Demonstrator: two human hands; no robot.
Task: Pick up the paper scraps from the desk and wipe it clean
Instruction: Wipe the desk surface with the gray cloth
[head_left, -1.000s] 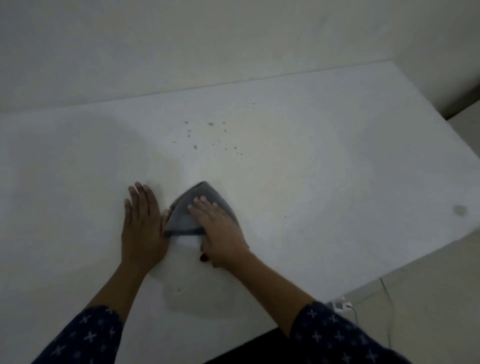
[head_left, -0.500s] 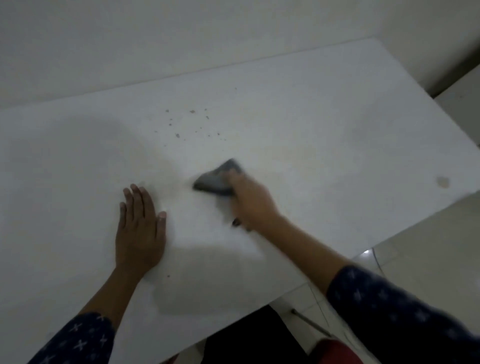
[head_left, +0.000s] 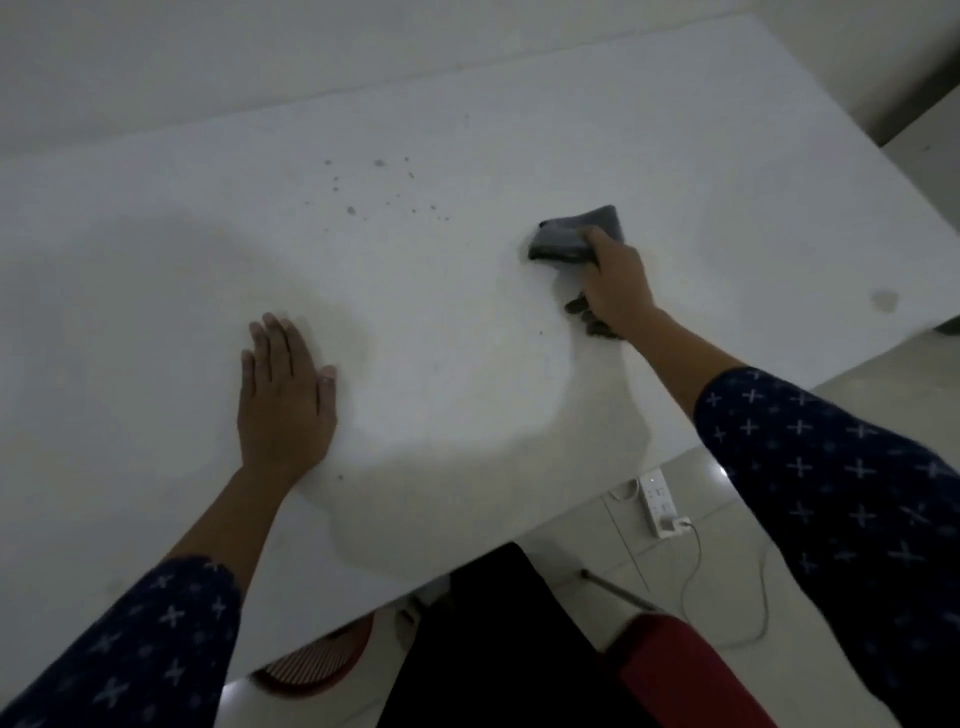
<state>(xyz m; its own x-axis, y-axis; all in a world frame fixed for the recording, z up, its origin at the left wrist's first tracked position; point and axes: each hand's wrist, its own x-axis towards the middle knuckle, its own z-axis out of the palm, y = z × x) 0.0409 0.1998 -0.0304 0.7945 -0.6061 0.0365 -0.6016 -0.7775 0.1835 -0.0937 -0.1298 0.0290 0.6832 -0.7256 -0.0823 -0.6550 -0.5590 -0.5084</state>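
**Wiping the right half of the desk**

On the right side of the desk (head_left: 649, 130), a dark grey cloth (head_left: 579, 234) lies bunched and folded under the fingers of the right hand (head_left: 618, 283), which grips its near edge and presses it flat to the white top. It looks soft and thick, with a dark tail of it poking out below the wrist. Left of the cloth and a little farther away sits a scatter of small dark specks (head_left: 382, 187), well apart from it and not yet wiped. No larger paper scraps show on the surface, so picking up seems done and wiping is the job now.

To do this pass well, I would judge the cloth should sweep leftward through the specks with even pressure, gathering them into the fold rather than flicking them off the edge.

At the near left, the left hand (head_left: 283, 400) rests open, palm down, holding nothing and bracing the body. A faint round stain (head_left: 884, 299) marks the right edge. Below the desk a power strip (head_left: 660, 501) lies on the tiled floor.
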